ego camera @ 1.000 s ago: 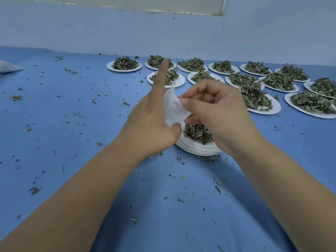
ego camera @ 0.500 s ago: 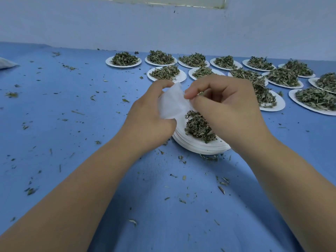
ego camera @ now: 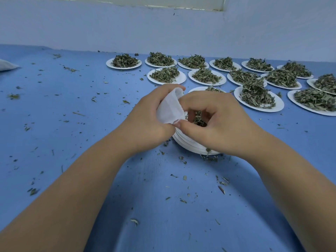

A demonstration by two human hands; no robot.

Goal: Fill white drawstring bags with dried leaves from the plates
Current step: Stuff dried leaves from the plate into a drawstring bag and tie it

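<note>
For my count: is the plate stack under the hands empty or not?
Not empty: dried leaves lie on the stacked plates, showing under the right hand.

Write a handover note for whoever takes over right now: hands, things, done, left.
Left grip: holds the white drawstring bag over the near plate stack.
Right grip: thumb and forefinger pinch the bag's mouth, above the leaves on the top plate.
Done: bag is being opened; no leaves visibly in it.
Left: fill this bag, then work through the heaped plates at the back right.
</note>
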